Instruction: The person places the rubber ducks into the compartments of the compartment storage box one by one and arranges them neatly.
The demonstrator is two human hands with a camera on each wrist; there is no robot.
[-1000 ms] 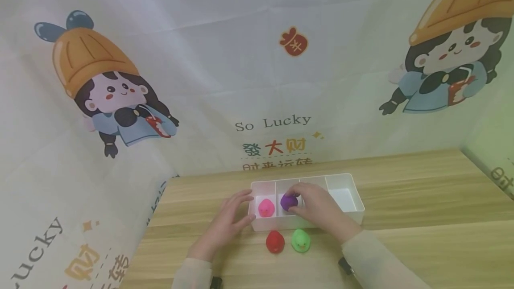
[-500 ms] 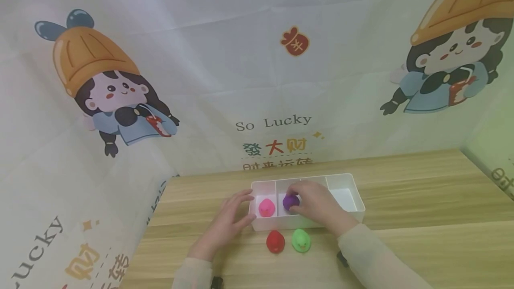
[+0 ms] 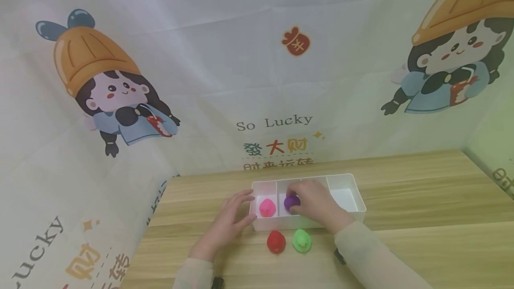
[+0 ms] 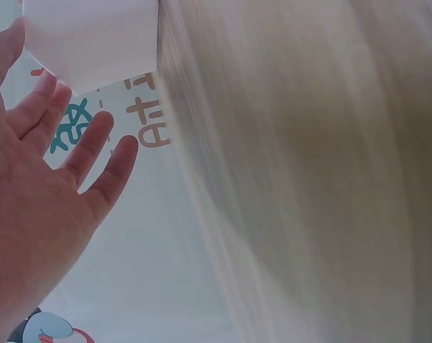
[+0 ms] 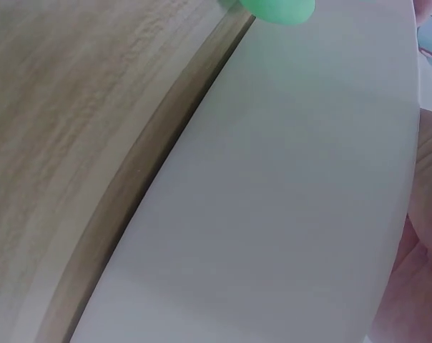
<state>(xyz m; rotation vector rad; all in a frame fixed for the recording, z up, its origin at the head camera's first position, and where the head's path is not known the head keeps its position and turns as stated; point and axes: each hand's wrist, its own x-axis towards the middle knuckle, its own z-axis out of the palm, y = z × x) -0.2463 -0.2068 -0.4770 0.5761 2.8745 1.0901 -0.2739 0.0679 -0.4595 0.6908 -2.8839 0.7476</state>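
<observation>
One wooden table (image 3: 421, 195) carries the white tray (image 3: 289, 223); better you steady this with your left hand (image 3: 230, 217), its fingers spread at the left end, gripping nothing. Your right hand (image 3: 319, 200), at the second compartment from left (image 3: 283, 187), pinches the purple toy (image 3: 290, 204); guide it gently, not brushing the walls.

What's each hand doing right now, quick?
Left hand: open, at the end of the white box.
Right hand: closed, holding the purple toy.
</observation>
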